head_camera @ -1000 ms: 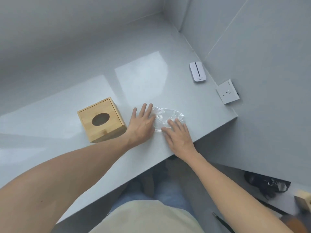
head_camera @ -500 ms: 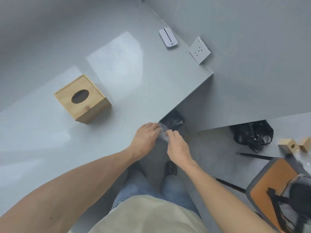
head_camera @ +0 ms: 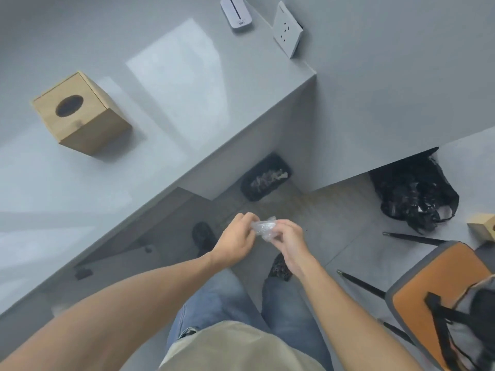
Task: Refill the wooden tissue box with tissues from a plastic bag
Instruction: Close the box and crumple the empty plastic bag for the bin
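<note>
The wooden tissue box stands on the grey counter at the left, its dark oval opening facing up; no tissue shows in the opening. A clear plastic bag, crumpled into a small wad, is held between my left hand and my right hand. Both hands are off the counter, above the floor in front of me, fingers closed on the wad. No tissues show in the bag.
A black-lined bin with scraps sits under the counter, just beyond my hands. A black bag lies on the floor at right, near an orange chair carrying a backpack. A white device and a socket are at the counter's back.
Both hands left the counter, pulling the flat plastic bag off its edge and crumpling it into a wad over the floor. The view tilted down and to the right.
</note>
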